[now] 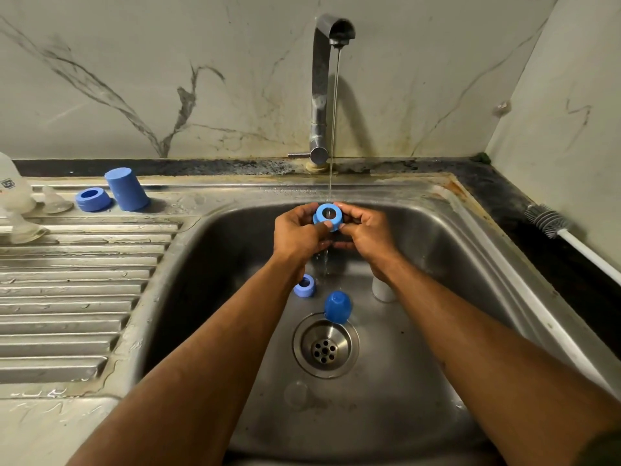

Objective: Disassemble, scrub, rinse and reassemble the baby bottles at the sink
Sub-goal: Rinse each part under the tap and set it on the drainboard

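Both hands are pinching a blue ring (328, 216) between fingers and thumbs, the left hand (297, 235) on its left side and the right hand (368, 234) on its right, holding it under the thin stream from the tap (322, 85), above the sink (447, 264); judging by this, rinsing is under way and the bottles are already apart. On the draining surface (77, 297) at left a second ring (93, 198), a blue cap (127, 189), clear teats (56, 200) and part of a bottle (13, 193) are sitting, seemingly finished; reassembly is not yet begun. In the basin a third ring (305, 286), a blue cup-shaped cap (337, 306) by the drain (325, 345) and a white piece (383, 290), half hidden by the right forearm, are probably waiting for their turn. A brush (551, 223) is lying on the right-hand surface, well apart; nothing is blocking the hands, though the loose parts are crowding the drain.
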